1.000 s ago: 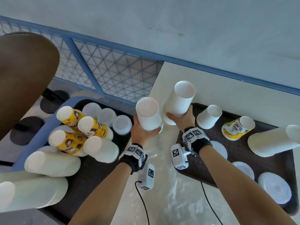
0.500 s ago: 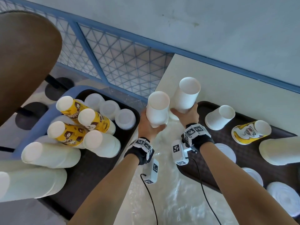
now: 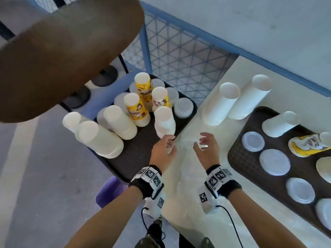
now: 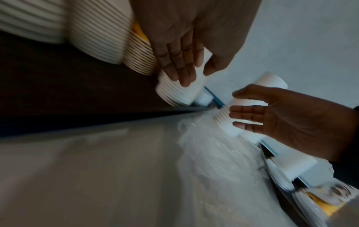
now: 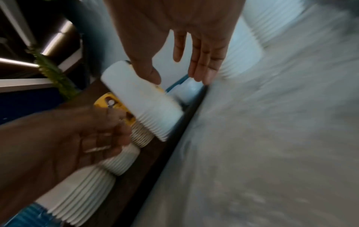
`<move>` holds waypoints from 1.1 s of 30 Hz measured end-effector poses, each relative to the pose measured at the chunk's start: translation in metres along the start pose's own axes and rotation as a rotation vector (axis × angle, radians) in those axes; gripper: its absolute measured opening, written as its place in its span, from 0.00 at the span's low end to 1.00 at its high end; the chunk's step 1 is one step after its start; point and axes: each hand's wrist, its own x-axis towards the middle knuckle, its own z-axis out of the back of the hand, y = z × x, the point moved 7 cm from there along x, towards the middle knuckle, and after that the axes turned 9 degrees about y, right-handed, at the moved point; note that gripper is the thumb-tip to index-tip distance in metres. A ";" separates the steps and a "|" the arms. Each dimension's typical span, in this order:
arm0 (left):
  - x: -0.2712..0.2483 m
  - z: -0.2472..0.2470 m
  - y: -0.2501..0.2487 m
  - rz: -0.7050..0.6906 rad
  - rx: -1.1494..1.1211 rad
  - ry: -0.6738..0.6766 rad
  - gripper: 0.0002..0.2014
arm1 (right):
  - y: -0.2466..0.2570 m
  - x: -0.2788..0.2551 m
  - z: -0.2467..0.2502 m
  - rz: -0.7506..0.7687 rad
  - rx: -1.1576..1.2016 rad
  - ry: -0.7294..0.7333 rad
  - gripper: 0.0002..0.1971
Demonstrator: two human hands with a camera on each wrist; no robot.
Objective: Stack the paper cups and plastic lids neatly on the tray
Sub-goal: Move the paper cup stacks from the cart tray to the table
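Two tall stacks of white paper cups [image 3: 221,104] [image 3: 249,97] stand upside down on the white table between the trays. The left tray [image 3: 136,154] holds several upright stacks, white ones and yellow printed ones [image 3: 136,110]. On the right tray [image 3: 240,154] lie clear plastic lids [image 3: 274,161], a lying white cup stack [image 3: 279,126] and a yellow cup [image 3: 308,145]. My left hand [image 3: 169,142] is open, with straight fingers at the foot of a short white stack [image 3: 164,120] [image 4: 174,95] on the left tray's edge; whether it touches I cannot tell. My right hand [image 3: 202,142] [image 5: 184,73] hovers open over the table and holds nothing.
A brown rounded chair back [image 3: 62,51] looms at the upper left. A blue mesh railing [image 3: 179,56] runs behind the left tray. Stacks of clear lids [image 3: 183,107] sit at that tray's far corner. The left tray overhangs the floor.
Both hands held the two tall white stacks up before. Those stacks now stand on the table, and both hands have let go and drawn back toward me.
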 end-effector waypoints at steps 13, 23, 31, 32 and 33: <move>-0.101 0.178 0.104 0.304 -0.171 -0.728 0.36 | 0.073 0.019 -0.099 0.046 -0.115 0.074 0.49; -0.063 0.189 0.101 0.229 -0.110 -0.515 0.41 | 0.070 0.016 -0.110 -0.014 -0.183 0.058 0.41; -0.071 0.163 0.090 0.242 -0.077 -0.386 0.44 | 0.068 -0.014 -0.128 -0.010 -0.221 0.149 0.42; -0.071 0.156 0.091 0.235 -0.071 -0.338 0.45 | 0.067 -0.015 -0.130 -0.017 -0.215 0.161 0.43; -0.071 0.149 0.090 0.226 -0.066 -0.295 0.45 | 0.065 -0.015 -0.132 -0.032 -0.204 0.173 0.44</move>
